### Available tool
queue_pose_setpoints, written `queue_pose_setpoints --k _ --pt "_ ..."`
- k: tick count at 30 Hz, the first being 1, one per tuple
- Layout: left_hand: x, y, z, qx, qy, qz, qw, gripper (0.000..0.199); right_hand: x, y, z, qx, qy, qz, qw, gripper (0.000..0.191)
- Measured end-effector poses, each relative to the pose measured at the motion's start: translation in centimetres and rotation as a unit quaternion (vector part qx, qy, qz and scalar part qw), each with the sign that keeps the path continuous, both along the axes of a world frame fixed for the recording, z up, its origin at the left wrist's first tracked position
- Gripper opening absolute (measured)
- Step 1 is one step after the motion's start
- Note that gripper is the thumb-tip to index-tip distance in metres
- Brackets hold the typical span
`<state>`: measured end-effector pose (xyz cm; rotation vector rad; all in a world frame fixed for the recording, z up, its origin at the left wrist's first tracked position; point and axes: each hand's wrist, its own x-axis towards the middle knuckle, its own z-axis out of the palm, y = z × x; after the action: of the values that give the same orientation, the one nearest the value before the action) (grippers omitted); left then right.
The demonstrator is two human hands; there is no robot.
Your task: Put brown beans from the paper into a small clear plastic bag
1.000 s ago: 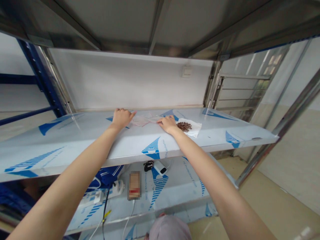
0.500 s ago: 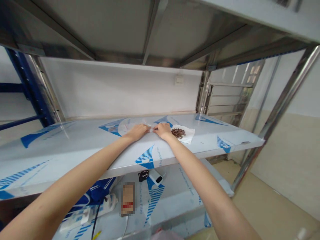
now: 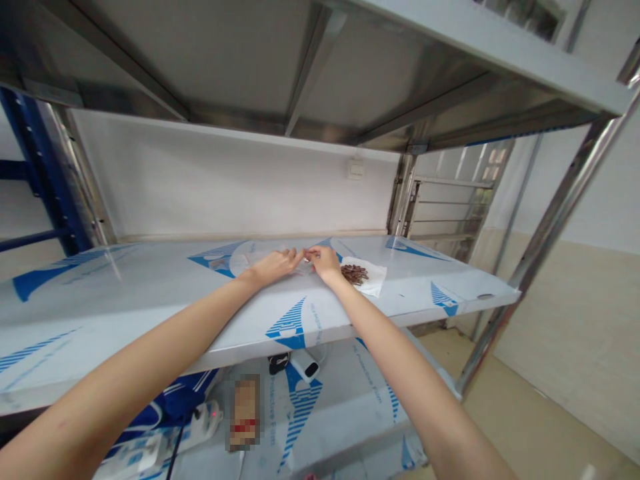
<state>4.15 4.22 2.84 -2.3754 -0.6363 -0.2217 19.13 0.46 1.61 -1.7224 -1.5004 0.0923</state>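
A thin clear plastic bag [image 3: 293, 265] lies on the shelf, hard to make out against the film. My left hand [image 3: 275, 265] and my right hand [image 3: 324, 262] meet over it, their fingertips pinching its edge close together. Just right of my right hand, a small heap of brown pieces [image 3: 355, 274] rests on a white paper napkin [image 3: 375, 283]. The napkin's left corner nearly touches that hand. Both sit on a stainless steel shelf [image 3: 150, 300] covered in blue-printed protective film.
A steel shelf hangs overhead, and a white wall with a switch plate [image 3: 356, 170] stands behind. The lower shelf holds a power strip [image 3: 185, 430], a pixelated packet [image 3: 244, 413], a white device [image 3: 304, 365] and a small black item [image 3: 279, 363]. Steel uprights [image 3: 555, 230] frame the right.
My hands have moved from lying apart on the shelf to meeting at the clear bag, with the left hand travelling right. The view has tilted up, so the shelf sits lower in the picture.
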Motion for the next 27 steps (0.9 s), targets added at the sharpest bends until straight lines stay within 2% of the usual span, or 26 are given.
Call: queue_pose_setpoints --k 4,7,9,11,13,16,18,20,23,27 --pt "0.4 -0.3 -0.2 0.033 0.022 0.0 0.999 0.04 0.0 0.1 -0.2 -0.006 0.018 0.024 1.0 0.023" --pt "0.5 -0.3 -0.3 -0.006 0.006 0.009 1.0 0.034 -0.1 -0.1 -0.2 -0.029 -0.005 0.031 0.999 0.023" --pt "0.4 -0.1 -0.2 -0.043 -0.022 0.02 0.999 0.027 -0.2 -0.5 -0.1 -0.017 -0.035 0.004 0.999 0.023" --pt "0.3 0.2 -0.1 -0.089 -0.089 0.03 0.992 0.023 -0.4 -1.0 0.1 0.021 -0.046 -0.057 0.997 0.029" --pt "0.2 0.5 0.0 -0.164 -0.196 0.03 0.966 0.023 -0.5 -1.5 0.4 0.05 -0.028 -0.131 0.99 0.036" --pt "0.3 0.7 -0.2 -0.286 -0.333 0.016 0.898 0.022 -0.6 -1.9 0.8 0.058 -0.01 -0.197 0.979 0.036" --pt "0.5 0.6 -0.3 -0.334 -0.377 0.007 0.864 0.018 -0.5 -1.8 0.9 0.049 -0.031 -0.178 0.982 0.035" --pt "0.7 0.4 -0.3 -0.344 -0.4 0.003 0.849 0.017 -0.5 -1.5 0.9 0.028 -0.05 -0.126 0.99 0.039" --pt "0.8 0.3 -0.4 -0.329 -0.412 -0.001 0.85 0.018 -0.5 -1.1 0.7 -0.002 -0.04 -0.057 0.998 0.045" --pt "0.9 0.3 -0.5 -0.318 -0.393 -0.009 0.863 0.018 -0.5 -0.9 0.6 -0.009 -0.013 -0.005 1.0 0.036"
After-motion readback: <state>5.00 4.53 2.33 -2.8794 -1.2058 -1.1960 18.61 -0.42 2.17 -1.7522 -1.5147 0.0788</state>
